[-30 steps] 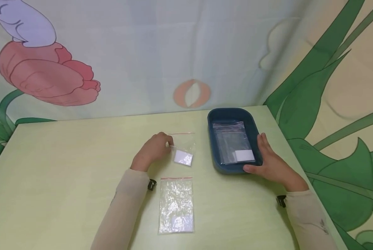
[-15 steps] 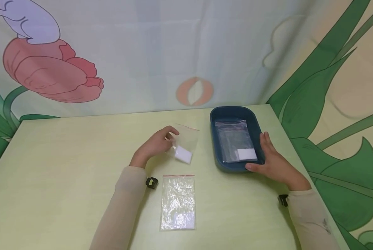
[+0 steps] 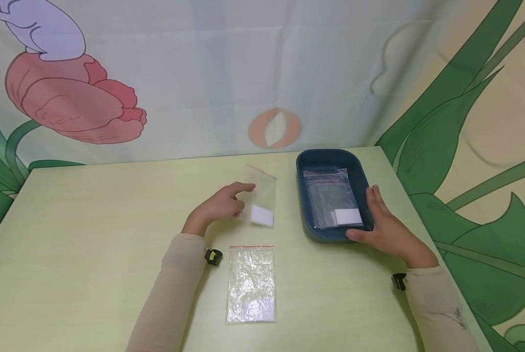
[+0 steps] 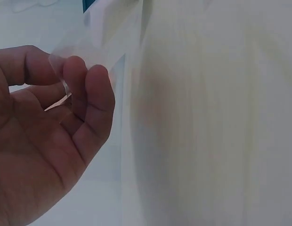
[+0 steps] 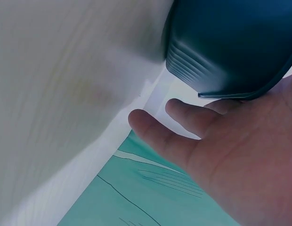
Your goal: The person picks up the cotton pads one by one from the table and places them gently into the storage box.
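Desk: The flat, pale yellow-green desk [image 3: 90, 254] was under all the things, and a painted cloth [image 3: 192, 88] hung behind it.
Left hand: The bare left hand [image 3: 220, 203] pinched a bag by its left side. The pointing finger stuck out over the plastic, and other fingers were bent at the edge.
Bag in that hand: The thin, clear plastic bag with a pink-red top line [image 3: 265, 193] was tipped, with a small white square [image 3: 262, 215] low down. I could not tell if its bottom touched the desk.
Feel of it: It looked very light, soft and slippery, so it would likely have flopped. The side edge or the white part, which seemed stiffer, looked best to hold.
Bag lying down: A shiny, clear plastic bag with a red top line [image 3: 251, 274] lay flat, nearer the person.
Tray: The dark blue, round-cornered tray [image 3: 330, 235] stood further right. Inside lay clear zip-top plastic [image 3: 330, 195], maybe several bags, with a white oblong [image 3: 347, 216] at the near right corner.
Right hand: The bare right hand [image 3: 381, 232] was spread wide against the tray's near right corner, thumb by the near rim, pinching nothing.
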Tool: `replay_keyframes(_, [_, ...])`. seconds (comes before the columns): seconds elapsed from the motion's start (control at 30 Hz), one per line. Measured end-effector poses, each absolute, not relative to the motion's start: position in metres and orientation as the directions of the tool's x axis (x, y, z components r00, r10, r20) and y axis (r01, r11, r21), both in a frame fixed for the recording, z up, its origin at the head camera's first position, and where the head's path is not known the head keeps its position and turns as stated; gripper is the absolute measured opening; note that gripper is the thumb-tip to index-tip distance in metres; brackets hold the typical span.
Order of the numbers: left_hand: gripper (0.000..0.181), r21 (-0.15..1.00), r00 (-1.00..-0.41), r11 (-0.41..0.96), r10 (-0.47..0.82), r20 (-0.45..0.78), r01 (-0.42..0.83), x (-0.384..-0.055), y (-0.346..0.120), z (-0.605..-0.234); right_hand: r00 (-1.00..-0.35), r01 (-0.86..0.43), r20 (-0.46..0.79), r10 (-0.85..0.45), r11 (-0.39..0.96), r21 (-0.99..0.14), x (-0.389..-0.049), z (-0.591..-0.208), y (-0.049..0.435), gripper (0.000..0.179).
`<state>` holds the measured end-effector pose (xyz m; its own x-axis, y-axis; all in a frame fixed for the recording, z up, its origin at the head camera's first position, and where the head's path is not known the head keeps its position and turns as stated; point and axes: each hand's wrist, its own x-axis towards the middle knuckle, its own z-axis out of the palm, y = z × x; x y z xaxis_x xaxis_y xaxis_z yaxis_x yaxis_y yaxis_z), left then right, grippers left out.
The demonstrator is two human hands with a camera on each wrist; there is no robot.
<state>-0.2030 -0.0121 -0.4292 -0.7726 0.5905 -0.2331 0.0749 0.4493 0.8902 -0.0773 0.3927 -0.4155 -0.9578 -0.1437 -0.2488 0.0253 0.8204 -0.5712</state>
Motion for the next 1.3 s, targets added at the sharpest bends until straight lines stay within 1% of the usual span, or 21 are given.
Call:
replay_keyframes(0.17, [0.077,0.881,-0.767,0.464,0.596,-0.235,0.09,-0.203,-0.012,-0.431,-0.957,0.025,-0.251,-0.148,0.817,-0.577,-0.077,-0.415,0.393,0.126])
replay_keyframes(0.27, [0.077,0.867,-0.768,0.486,0.596,-0.234,0.113,-0.203,-0.012,-0.429,-0.957,0.027,-0.252,-0.146,0.816,-0.577,-0.077,-0.416,0.393,0.126])
replay_keyframes(0.37, [0.071,0.84,-0.779,0.519,0.588,-0.216,0.159,-0.202,-0.011,-0.427,-0.956,0.03,-0.254,-0.145,0.815,-0.578,-0.078,-0.415,0.393,0.126])
replay_keyframes(0.47, [0.063,0.831,-0.798,0.524,0.575,-0.182,0.188,-0.202,-0.01,-0.424,-0.956,0.031,-0.255,-0.143,0.817,-0.576,-0.078,-0.414,0.393,0.126])
replay_keyframes(0.53, [0.058,0.847,-0.811,0.497,0.564,-0.153,0.186,-0.202,-0.009,-0.424,-0.957,0.031,-0.254,-0.142,0.818,-0.574,-0.078,-0.414,0.393,0.126])
replay_keyframes(0.63, [0.056,0.887,-0.835,0.431,0.54,-0.104,0.168,-0.202,-0.008,-0.423,-0.956,0.033,-0.256,-0.14,0.819,-0.572,-0.078,-0.415,0.393,0.127])
replay_keyframes(0.8, [0.063,0.917,-0.868,0.356,0.495,-0.024,0.178,-0.202,-0.006,-0.421,-0.956,0.034,-0.257,-0.141,0.817,-0.575,-0.078,-0.415,0.393,0.127])
replay_keyframes(0.93, [0.068,0.916,-0.876,0.341,0.481,0.024,0.212,-0.203,-0.004,-0.419,-0.956,0.036,-0.257,-0.139,0.818,-0.574,-0.077,-0.415,0.393,0.127])
replay_keyframes(1.13, [0.062,0.917,-0.883,0.326,0.467,0.052,0.227,-0.202,-0.004,-0.417,-0.956,0.036,-0.259,-0.142,0.814,-0.579,-0.077,-0.416,0.394,0.126])
replay_keyframes(1.3, [0.061,0.94,-0.89,0.272,0.452,0.065,0.207,-0.202,-0.005,-0.414,-0.954,0.036,-0.262,-0.144,0.815,-0.578,-0.077,-0.416,0.394,0.126])
